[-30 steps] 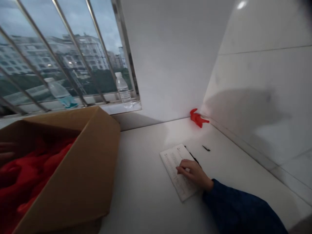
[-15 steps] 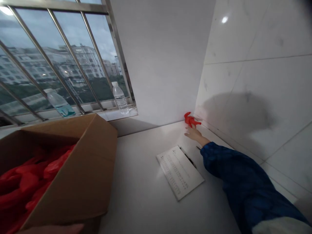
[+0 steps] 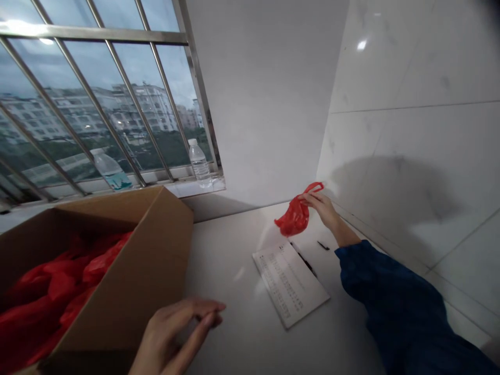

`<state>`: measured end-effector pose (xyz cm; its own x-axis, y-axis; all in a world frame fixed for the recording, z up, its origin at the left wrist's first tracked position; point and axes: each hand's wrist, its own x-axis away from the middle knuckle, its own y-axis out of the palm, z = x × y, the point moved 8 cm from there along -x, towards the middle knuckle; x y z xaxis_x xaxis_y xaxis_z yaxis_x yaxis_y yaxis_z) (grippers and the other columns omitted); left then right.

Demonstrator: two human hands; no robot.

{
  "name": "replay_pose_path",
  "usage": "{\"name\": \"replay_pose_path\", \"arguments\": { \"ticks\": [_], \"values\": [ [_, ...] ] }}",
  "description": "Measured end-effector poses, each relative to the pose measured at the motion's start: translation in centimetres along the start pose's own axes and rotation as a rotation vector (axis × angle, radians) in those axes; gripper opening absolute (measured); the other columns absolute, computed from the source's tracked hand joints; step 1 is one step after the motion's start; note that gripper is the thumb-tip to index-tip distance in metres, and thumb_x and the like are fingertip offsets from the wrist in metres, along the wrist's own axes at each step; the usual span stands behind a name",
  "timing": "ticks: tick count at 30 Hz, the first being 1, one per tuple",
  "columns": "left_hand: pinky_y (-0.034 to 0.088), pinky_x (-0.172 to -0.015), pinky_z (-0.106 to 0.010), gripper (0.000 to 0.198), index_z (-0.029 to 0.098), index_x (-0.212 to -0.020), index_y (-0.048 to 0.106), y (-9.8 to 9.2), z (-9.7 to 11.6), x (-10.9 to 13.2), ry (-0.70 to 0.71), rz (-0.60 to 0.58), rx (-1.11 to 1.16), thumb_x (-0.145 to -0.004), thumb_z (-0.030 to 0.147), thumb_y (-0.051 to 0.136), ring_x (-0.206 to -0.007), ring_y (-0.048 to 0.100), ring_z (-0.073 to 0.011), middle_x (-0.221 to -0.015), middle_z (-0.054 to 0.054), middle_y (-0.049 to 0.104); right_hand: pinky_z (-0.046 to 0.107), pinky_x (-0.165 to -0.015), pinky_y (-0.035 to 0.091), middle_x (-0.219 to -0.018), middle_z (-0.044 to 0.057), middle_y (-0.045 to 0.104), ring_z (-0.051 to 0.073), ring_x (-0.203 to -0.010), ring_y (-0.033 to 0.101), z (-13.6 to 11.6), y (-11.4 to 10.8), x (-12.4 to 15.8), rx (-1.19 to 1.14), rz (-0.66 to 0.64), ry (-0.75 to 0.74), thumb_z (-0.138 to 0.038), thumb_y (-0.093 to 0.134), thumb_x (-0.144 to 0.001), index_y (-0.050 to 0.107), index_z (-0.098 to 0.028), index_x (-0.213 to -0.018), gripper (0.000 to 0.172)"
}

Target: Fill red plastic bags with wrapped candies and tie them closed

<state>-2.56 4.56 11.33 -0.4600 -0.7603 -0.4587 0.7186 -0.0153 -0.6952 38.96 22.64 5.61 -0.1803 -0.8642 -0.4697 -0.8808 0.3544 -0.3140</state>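
Just right of the middle of the frame, your right hand [image 3: 321, 204] pinches a small red bag [image 3: 296, 217] near its top. Your fingers look closed on it, and a loop of the bag pokes out above them. The bag is over the white table [image 3: 222, 276], just past the top edge of the white notebook [image 3: 291, 286]. From this view I can't quite tell if its low end touches the table or hangs above it.

Your left hand [image 3: 166, 333] is low in the frame, left of the middle, close to the cardboard box [image 3: 156, 250]. Its fingers curl loosely, thumb near fingertip, and nothing shows in its grip.

How far along are you? I'd say getting hold of the bag is done, and letting go of it is not. More red stuff [image 3: 62, 284] lies in the box at the lower left, and your bag is well apart from it. No hand is on the notebook or the black pen [image 3: 305, 260].

The bag's long line slants from upper right to lower left. Its loop points to the upper right, and its fat, saggy end points to the lower left.
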Motion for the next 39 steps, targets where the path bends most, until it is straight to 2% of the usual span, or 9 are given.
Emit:
{"name": "replay_pose_path", "arguments": {
  "ticks": [5, 10, 13, 17, 20, 24, 27, 35, 39],
  "values": [
    [0.056, -0.074, -0.025, 0.018, 0.026, -0.104, 0.07, 3.3, -1.1, -4.4, -0.093, 0.001, 0.058, -0.096, 0.032, 0.055, -0.081, 0.071, -0.0159, -0.094, -0.001, 0.076, 0.037, -0.09, 0.053, -0.109, 0.012, 0.072, 0.023, -0.105, 0.067, -3.5, 5.1, 5.7, -0.146, -0.296, -0.018, -0.059, 0.033, -0.099, 0.069, -0.016, -0.103, 0.056],
    [0.054, -0.07, -0.027, 0.025, 0.023, -0.115, 0.064, 7.4, -4.4, -6.5, -0.172, -0.111, -0.06, -0.099, 0.032, 0.048, -0.092, 0.068, -0.0188, -0.114, -0.006, 0.07, 0.028, -0.065, 0.05, -0.073, 0.002, 0.07, 0.017, -0.069, 0.065, -3.3, 7.9, 11.1, -0.015, -0.678, 0.024, -0.056, 0.059, -0.087, 0.07, -0.017, -0.072, 0.044],
    [0.053, -0.077, -0.03, 0.025, 0.023, -0.114, 0.065, 10.2, -4.5, -7.6, -0.14, -0.178, -0.16, -0.098, 0.028, 0.047, -0.103, 0.065, -0.0215, -0.116, -0.007, 0.068, 0.026, -0.058, 0.042, -0.07, 0.0, 0.066, 0.014, -0.063, 0.057, -3.9, 7.0, 11.3, 0.108, -0.698, 0.026, -0.05, 0.063, -0.087, 0.067, -0.018, -0.07, 0.036],
    [0.051, -0.089, -0.035, 0.022, 0.026, -0.109, 0.068, 13.7, -3.8, -8.7, -0.076, -0.26, -0.183, -0.089, 0.022, 0.061, -0.108, 0.062, -0.024, -0.114, -0.004, 0.069, 0.028, -0.062, 0.041, -0.076, 0.002, 0.068, 0.016, -0.069, 0.059, -7.1, 5.8, 10.3, 0.293, -0.567, -0.016, -0.04, 0.059, -0.091, 0.066, -0.021, -0.076, 0.025],
    [0.051, -0.084, -0.036, 0.025, 0.024, -0.105, 0.069, 14.9, -4.1, -9.1, -0.07, -0.294, -0.222, -0.082, 0.016, 0.066, -0.1, 0.064, -0.0258, -0.103, -0.005, 0.072, 0.028, -0.067, 0.043, -0.083, 0.002, 0.071, 0.018, -0.075, 0.063, -9.5, 7.3, 10.7, 0.408, -0.505, -0.081, -0.035, 0.061, -0.091, 0.067, -0.022, -0.085, 0.015],
    [0.05, -0.078, -0.033, 0.014, 0.022, -0.094, 0.069, 14.6, -5.1, -9.2, -0.095, -0.286, -0.251, -0.086, 0.015, 0.061, -0.09, 0.064, -0.0229, -0.093, -0.005, 0.073, 0.03, -0.069, 0.043, -0.1, 0.007, 0.07, 0.022, -0.086, 0.065, -9.9, 11.1, 12.0, 0.56, -0.543, -0.142, -0.029, 0.065, -0.088, 0.067, -0.02, -0.097, 0.013],
    [0.048, -0.078, -0.03, 0.012, 0.023, -0.091, 0.069, 13.4, -5.4, -9.2, -0.117, -0.254, -0.244, -0.09, 0.017, 0.058, -0.09, 0.064, -0.0204, -0.094, -0.004, 0.073, 0.028, -0.067, 0.041, -0.096, 0.005, 0.069, 0.02, -0.084, 0.065, -9.2, 12.2, 12.0, 0.576, -0.566, -0.138, -0.021, 0.063, -0.089, 0.067, -0.021, -0.093, 0.006],
    [0.046, -0.071, -0.028, 0.014, 0.022, -0.094, 0.064, 7.9, -8.7, -9.2, -0.294, -0.042, -0.287, -0.095, 0.02, 0.051, -0.088, 0.065, -0.0193, -0.094, -0.004, 0.071, 0.027, -0.063, 0.039, -0.087, 0.0, 0.069, 0.016, -0.074, 0.063, -7.6, 6.3, 10.1, 0.557, -0.502, -0.1, -0.019, 0.056, -0.09, 0.063, -0.024, -0.084, 0.011],
    [0.048, -0.078, -0.032, 0.015, 0.02, -0.098, 0.062, 7.5, -9.4, -9.1, -0.323, -0.016, -0.316, -0.092, 0.014, 0.05, -0.095, 0.064, -0.0216, -0.098, -0.007, 0.07, 0.027, -0.062, 0.04, -0.085, 0.0, 0.068, 0.016, -0.071, 0.063, -6.3, 5.7, 10.4, 0.551, -0.566, -0.035, -0.018, 0.058, -0.084, 0.064, -0.024, -0.079, 0.009]
  ]
}}
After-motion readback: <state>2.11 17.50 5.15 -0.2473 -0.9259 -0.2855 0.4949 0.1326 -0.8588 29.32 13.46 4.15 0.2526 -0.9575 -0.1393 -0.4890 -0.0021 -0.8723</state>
